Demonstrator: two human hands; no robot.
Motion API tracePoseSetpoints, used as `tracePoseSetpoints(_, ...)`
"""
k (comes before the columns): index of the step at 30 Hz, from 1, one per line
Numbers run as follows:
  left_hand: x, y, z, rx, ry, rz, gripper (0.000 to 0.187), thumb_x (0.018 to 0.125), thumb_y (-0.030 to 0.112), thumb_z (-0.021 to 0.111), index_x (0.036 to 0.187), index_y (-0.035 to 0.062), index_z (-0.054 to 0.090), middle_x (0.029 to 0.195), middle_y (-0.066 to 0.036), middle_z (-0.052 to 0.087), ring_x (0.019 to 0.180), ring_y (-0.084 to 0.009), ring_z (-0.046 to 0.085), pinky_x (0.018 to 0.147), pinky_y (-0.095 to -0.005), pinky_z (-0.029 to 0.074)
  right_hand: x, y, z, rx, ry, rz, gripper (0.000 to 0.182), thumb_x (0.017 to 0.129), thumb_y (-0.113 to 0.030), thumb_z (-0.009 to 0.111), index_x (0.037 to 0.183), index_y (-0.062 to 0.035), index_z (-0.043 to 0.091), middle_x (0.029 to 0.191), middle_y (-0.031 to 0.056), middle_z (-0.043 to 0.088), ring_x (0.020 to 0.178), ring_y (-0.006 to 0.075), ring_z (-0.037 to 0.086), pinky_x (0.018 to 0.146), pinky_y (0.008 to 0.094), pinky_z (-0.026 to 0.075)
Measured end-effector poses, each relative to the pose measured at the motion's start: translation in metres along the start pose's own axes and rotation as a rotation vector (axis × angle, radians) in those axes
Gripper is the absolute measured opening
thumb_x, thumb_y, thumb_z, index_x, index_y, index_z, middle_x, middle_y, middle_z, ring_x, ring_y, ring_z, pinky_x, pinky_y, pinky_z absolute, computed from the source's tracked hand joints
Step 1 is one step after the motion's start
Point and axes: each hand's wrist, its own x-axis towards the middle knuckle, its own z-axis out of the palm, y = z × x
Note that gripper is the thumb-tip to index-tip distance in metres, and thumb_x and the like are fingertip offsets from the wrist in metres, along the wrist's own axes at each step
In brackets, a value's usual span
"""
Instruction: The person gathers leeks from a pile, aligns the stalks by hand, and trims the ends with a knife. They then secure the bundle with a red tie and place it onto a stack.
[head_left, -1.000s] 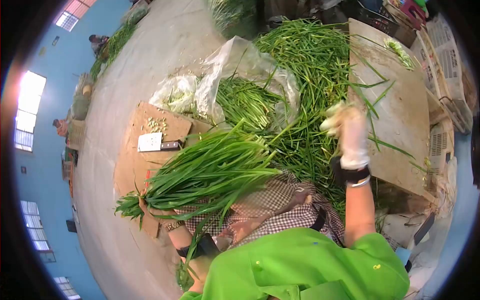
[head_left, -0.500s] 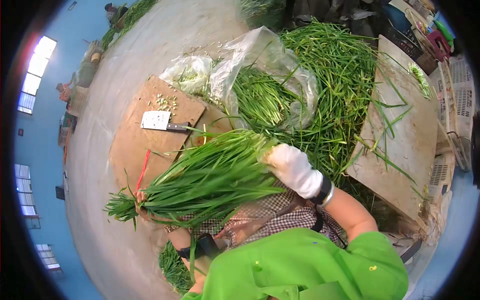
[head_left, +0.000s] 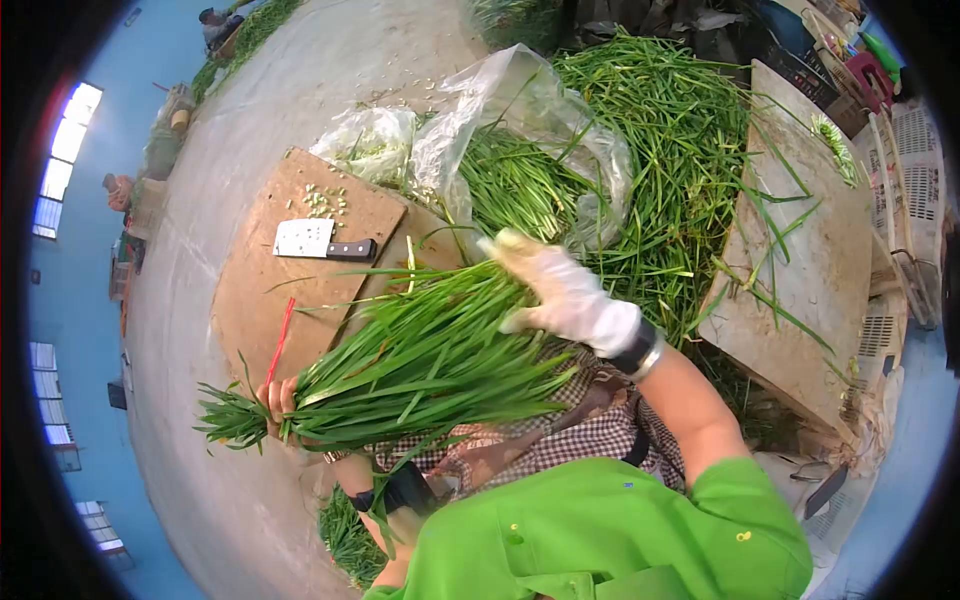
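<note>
My left hand (head_left: 280, 400) is bare and wrapped round one end of a bundle of long green leaves (head_left: 430, 350). A red strip (head_left: 283, 340) rises beside its fingers. My right hand (head_left: 560, 290), in a whitish glove, is at the other end of the bundle with thumb and fingers spread. It grips nothing. A cleaver (head_left: 305, 238) with a black handle lies on a brown board (head_left: 260, 290) beyond the bundle, near small pale cut pieces (head_left: 325, 200).
An open plastic bag (head_left: 510, 70) holds more leaves, beside a big leaf pile (head_left: 670, 150). A pale board (head_left: 800, 260) with stray leaves stands at right. Far off at upper left is a person (head_left: 215, 28).
My right hand has moved a little up and left, and its fingers have spread away from the bundle's end. My left hand still holds the leaves.
</note>
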Motion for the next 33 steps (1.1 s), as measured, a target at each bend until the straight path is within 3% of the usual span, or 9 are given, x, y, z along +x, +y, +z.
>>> tracePoseSetpoints(2,-0.003,0.006,0.017,-0.604,-0.552,-0.381,0.013,0.081,0.005,0.046,0.074,0.0139,0.040,0.062,0.004,0.043,0.060,-0.0093,0.043,0.079,-0.0282,0.035,0.011,0.004,0.016,0.241,-0.061,0.052,0.058,0.071,-0.035,0.068,0.121,-0.0125,0.051,0.111,0.0145,0.054,0.105,0.0283,0.050,0.090,0.0339,0.038)
tracePoseSetpoints(6,0.000,0.015,0.015,-0.487,-0.543,-0.359,0.014,0.081,0.005,0.047,0.074,0.0149,0.039,0.063,0.005,0.045,0.063,-0.0097,0.045,0.081,-0.0298,0.035,0.010,0.014,0.030,0.581,0.113,0.147,0.012,0.078,-0.014,0.062,0.088,-0.0073,0.064,0.078,0.0094,0.061,0.072,0.0241,0.060,0.065,0.0315,0.048)
tracePoseSetpoints(10,-0.010,0.009,0.034,-0.571,-0.594,-0.286,0.015,0.082,0.006,0.048,0.074,0.0158,0.040,0.063,0.005,0.047,0.065,-0.0091,0.048,0.082,-0.0293,0.034,-0.004,0.028,0.016,0.025,0.140,0.349,0.016,0.086,-0.015,0.048,0.084,-0.0105,0.064,0.080,0.0104,0.063,0.070,0.0204,0.060,0.065,0.0321,0.047)
tracePoseSetpoints(13,-0.006,0.014,0.036,-0.615,-0.652,-0.337,0.015,0.083,0.006,0.048,0.073,0.0160,0.041,0.063,0.005,0.048,0.065,-0.0090,0.049,0.083,-0.0291,0.034,-0.012,0.072,-0.022,0.698,0.400,0.893,0.021,0.088,-0.017,0.048,0.082,-0.0048,0.063,0.072,0.0057,0.061,0.065,0.0150,0.057,0.061,0.0276,0.046)
tracePoseSetpoints(15,-0.006,0.014,0.037,-0.563,-0.682,-0.315,0.018,0.081,0.004,0.051,0.072,0.0155,0.041,0.062,0.004,0.050,0.063,-0.0094,0.050,0.082,-0.0296,0.036,-0.035,0.125,-0.046,1.098,0.462,0.848,0.017,0.086,-0.017,0.054,0.088,-0.0034,0.064,0.075,0.0068,0.062,0.066,0.0134,0.057,0.062,0.0244,0.047)
tracePoseSetpoints(22,-0.003,0.015,0.070,-0.572,-0.949,-0.413,0.017,0.078,0.000,0.057,0.072,0.0125,0.047,0.064,-0.001,0.057,0.064,-0.0138,0.056,0.086,-0.0327,0.037,0.015,-0.017,-0.023,0.406,-0.111,-0.059,0.038,0.075,-0.028,0.068,0.106,-0.0065,0.062,0.103,0.0099,0.061,0.097,0.0205,0.055,0.089,0.0291,0.040)
tracePoseSetpoints(25,0.009,0.007,0.080,-0.612,-1.217,-0.382,0.011,0.079,0.002,0.057,0.077,0.0103,0.050,0.072,-0.007,0.063,0.071,-0.0182,0.060,0.089,-0.0350,0.037,0.021,-0.028,-0.001,0.815,-0.465,0.283,0.037,0.077,-0.026,0.066,0.106,-0.0039,0.060,0.090,0.0070,0.063,0.086,0.0155,0.057,0.080,0.0266,0.043)
tracePoseSetpoints(29,0.013,0.014,0.082,-0.585,-1.340,-0.360,0.010,0.081,0.001,0.054,0.081,0.0097,0.050,0.072,-0.007,0.064,0.070,-0.0190,0.061,0.088,-0.0351,0.037,0.018,0.010,0.016,1.290,-0.160,0.155,0.029,0.089,-0.027,0.053,0.096,-0.0006,0.064,0.089,0.0077,0.066,0.078,0.0131,0.059,0.069,0.0241,0.046)
tracePoseSetpoints(33,0.016,0.013,0.083,-0.622,-1.419,-0.318,0.011,0.081,0.000,0.054,0.084,0.0099,0.049,0.074,-0.008,0.064,0.069,-0.0193,0.061,0.084,-0.0336,0.038,-0.003,0.070,-0.004,0.911,0.098,0.320,0.029,0.085,-0.031,0.057,0.093,-0.0036,0.064,0.086,0.0065,0.067,0.072,0.0135,0.061,0.063,0.0270,0.048)
